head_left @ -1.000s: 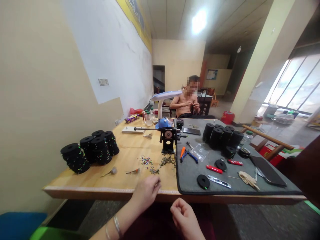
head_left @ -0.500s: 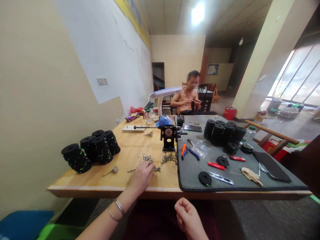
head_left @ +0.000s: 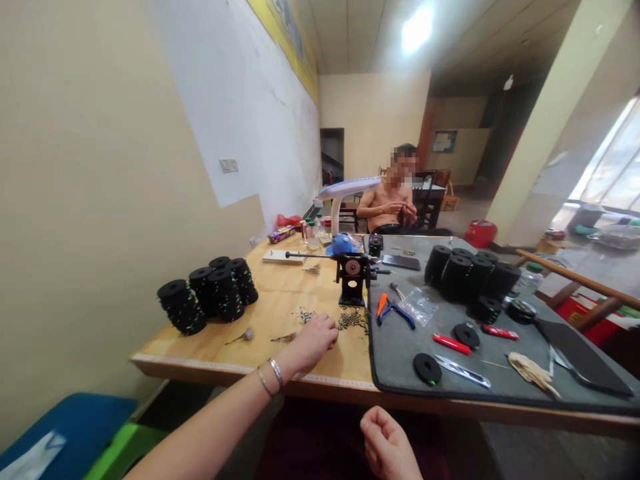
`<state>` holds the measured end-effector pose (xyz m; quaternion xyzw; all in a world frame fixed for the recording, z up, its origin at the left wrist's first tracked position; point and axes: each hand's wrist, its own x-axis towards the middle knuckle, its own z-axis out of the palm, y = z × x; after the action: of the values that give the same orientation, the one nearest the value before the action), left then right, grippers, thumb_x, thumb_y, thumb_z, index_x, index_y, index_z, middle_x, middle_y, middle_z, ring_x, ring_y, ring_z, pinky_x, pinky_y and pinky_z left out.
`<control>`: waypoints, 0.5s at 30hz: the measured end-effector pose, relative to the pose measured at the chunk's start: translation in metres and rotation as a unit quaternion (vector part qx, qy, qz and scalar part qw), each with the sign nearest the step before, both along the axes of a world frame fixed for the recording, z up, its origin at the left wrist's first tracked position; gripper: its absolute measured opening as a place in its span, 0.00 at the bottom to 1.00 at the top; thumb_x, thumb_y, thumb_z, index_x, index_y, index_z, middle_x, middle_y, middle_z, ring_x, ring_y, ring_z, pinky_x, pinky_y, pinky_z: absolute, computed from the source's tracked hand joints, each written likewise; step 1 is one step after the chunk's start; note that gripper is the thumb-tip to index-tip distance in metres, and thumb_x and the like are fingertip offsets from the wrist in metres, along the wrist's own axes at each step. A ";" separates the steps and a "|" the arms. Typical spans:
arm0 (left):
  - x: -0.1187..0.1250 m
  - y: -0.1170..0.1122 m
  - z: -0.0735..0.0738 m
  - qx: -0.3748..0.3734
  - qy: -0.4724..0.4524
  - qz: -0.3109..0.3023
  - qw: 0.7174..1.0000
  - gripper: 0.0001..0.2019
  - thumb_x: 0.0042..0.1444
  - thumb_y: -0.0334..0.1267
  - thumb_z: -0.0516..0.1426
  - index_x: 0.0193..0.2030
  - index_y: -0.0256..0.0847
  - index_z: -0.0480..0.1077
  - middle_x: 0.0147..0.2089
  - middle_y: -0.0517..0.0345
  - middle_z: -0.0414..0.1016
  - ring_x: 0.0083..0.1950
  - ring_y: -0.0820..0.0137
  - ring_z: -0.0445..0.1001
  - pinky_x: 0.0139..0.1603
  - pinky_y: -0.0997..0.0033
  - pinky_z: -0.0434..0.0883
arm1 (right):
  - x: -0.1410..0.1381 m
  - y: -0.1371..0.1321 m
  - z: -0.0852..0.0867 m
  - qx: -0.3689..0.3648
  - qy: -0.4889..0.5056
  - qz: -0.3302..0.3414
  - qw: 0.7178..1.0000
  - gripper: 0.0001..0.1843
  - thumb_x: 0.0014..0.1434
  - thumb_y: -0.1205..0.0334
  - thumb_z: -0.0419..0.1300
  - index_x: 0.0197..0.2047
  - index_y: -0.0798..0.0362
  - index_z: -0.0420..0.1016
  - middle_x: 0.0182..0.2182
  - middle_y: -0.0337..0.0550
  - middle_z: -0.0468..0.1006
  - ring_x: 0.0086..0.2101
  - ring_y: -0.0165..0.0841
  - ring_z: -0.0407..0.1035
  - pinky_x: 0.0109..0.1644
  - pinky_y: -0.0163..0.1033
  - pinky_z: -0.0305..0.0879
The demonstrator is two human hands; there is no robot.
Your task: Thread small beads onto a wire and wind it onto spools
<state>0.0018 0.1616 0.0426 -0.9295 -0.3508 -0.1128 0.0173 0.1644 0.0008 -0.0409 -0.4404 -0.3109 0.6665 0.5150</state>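
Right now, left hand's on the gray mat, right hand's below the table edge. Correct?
No. The left hand is over the wooden table, beside the small parts, not on the gray mat. The head view shows it. The right hand is below the table edge, as you said.

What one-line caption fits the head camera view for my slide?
Left hand over scattered small parts on a wooden table, right hand by its edge, black spools stacked beyond.
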 end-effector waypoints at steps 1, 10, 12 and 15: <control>0.001 -0.001 0.002 0.000 0.000 0.001 1.000 0.04 0.55 0.30 0.56 0.30 0.39 0.70 0.36 0.52 0.70 0.42 0.62 0.64 0.43 0.62 0.60 | 0.000 0.001 -0.001 -0.002 -0.002 0.004 1.000 0.31 0.35 0.36 0.67 0.22 0.50 0.57 0.09 0.21 0.48 0.12 0.18 0.38 0.16 0.28 0.31; 0.004 -0.094 -0.004 -0.228 -0.336 0.056 0.912 0.04 0.58 0.30 0.52 0.36 0.38 0.68 0.35 0.54 0.70 0.37 0.67 0.66 0.39 0.69 0.62 | 0.002 -0.002 0.004 0.009 -0.020 0.000 1.000 0.31 0.36 0.36 0.67 0.24 0.51 0.57 0.13 0.22 0.47 0.14 0.19 0.38 0.18 0.29 0.32; 0.004 -0.115 -0.017 -0.401 -0.482 0.094 0.774 0.03 0.56 0.33 0.55 0.37 0.38 0.69 0.32 0.57 0.70 0.32 0.71 0.66 0.34 0.72 0.62 | -0.002 -0.007 0.010 0.017 -0.042 0.005 0.999 0.29 0.40 0.37 0.66 0.25 0.51 0.58 0.13 0.23 0.48 0.15 0.19 0.39 0.18 0.29 0.33; 0.003 -0.134 -0.037 -0.578 -0.592 0.132 0.546 0.06 0.51 0.35 0.61 0.34 0.36 0.69 0.29 0.59 0.70 0.29 0.75 0.66 0.29 0.76 0.60 | -0.010 -0.015 0.019 0.038 -0.085 0.015 0.996 0.25 0.46 0.40 0.63 0.26 0.52 0.60 0.13 0.24 0.53 0.15 0.20 0.42 0.18 0.29 0.37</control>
<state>0.0048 0.0280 0.0053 -0.4042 -0.3898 -0.4067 -0.7205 0.1543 -0.0140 -0.0216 -0.4706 -0.3856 0.6219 0.4930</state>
